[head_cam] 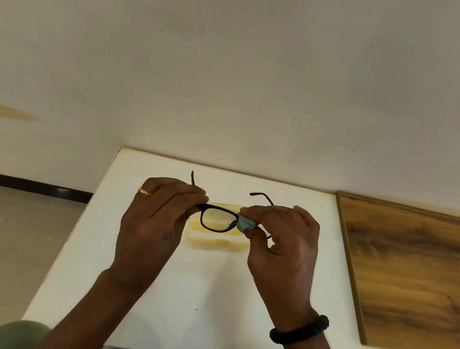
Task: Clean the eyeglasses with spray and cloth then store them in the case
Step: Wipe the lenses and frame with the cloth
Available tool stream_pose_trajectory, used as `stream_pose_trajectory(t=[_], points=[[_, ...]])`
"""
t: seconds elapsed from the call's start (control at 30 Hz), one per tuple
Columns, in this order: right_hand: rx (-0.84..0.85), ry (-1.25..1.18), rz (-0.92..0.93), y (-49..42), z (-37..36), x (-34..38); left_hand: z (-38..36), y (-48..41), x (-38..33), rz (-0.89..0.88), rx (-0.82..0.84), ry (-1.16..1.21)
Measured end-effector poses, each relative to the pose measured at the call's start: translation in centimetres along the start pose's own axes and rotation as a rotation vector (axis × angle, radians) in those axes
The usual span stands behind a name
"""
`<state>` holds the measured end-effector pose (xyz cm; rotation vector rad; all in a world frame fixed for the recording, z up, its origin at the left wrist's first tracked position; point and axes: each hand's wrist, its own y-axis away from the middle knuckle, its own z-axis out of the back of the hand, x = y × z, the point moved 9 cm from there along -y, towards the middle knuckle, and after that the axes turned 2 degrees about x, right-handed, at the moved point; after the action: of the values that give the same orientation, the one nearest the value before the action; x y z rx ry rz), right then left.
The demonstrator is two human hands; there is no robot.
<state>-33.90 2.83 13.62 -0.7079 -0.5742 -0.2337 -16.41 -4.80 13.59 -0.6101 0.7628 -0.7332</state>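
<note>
Left hand (150, 222) pinching eyeglasses (215, 209), right hand (286, 248) — cloth (246, 224)

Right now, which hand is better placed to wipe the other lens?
Probably the right hand: it pinches the blue cloth against the eyeglasses, while the left hand grips the frame's opposite corner, steadying it.

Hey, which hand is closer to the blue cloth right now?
Right. The right hand pinches the cloth against one lens of the glasses. The left hand grips the frame's other end, apart from the cloth.
</note>
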Motion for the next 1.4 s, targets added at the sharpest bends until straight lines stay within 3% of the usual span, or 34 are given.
stream_pose_trajectory(t=[0.3, 0.43, 0.63, 0.9, 1.4], points=[[-0.116, -0.21, -0.053, 0.2, 1.2, 0.2, 0.1, 0.1, 1.6, 0.168, -0.044, 0.018], [-0.13, -0.195, -0.051, 0.5, 1.1, 0.3, -0.1, 0.2, 1.8, 0.211, -0.032, 0.044], [-0.171, -0.099, 0.011, 0.3, 1.7, 1.4, -1.6, 0.6, 0.7, 0.142, 0.038, 0.026], [0.043, 0.157, 0.083, 1.1, -1.6, 2.1, -2.3, 1.3, 1.4, 0.166, 0.045, 0.056], [0.095, 0.04, 0.088, 1.6, -2.5, 2.6, -2.6, 1.3, 1.4, 0.16, 0.047, 0.068]])
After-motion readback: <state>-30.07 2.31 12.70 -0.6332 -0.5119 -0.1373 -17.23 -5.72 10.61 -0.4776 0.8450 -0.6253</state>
